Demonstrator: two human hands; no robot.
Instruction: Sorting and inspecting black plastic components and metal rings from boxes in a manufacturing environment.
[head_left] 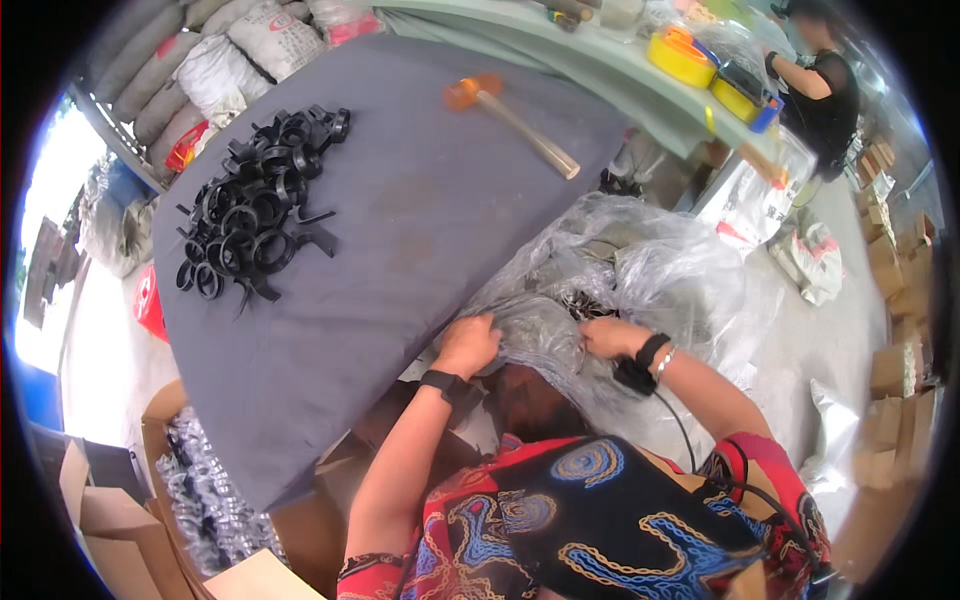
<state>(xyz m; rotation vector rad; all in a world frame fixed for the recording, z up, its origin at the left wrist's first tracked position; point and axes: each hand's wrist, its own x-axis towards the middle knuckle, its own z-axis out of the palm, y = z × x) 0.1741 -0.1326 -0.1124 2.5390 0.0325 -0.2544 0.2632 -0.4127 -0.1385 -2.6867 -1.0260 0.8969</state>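
A large clear plastic bag [680, 255] lies bunched beside the table's right edge, with small dark parts [580, 303] showing in its opening. My left hand [470, 345] is closed on the bag's near left edge, close to the table. On the opening's right side, my right hand [612, 338] has its fingers bent and closed on the plastic; its fingertips are partly hidden. Black ring-shaped plastic clips [245, 205] form a loose pile on the grey-covered table [370, 270], away from both hands.
A mallet [525, 130] with an orange head rests at the table's far side. Tape dispensers [682, 58] sit on a green bench. An open carton [165, 430] of wrapped parts stands lower left. Sacks [275, 40] are stacked behind. Another person [820, 90] is at far right.
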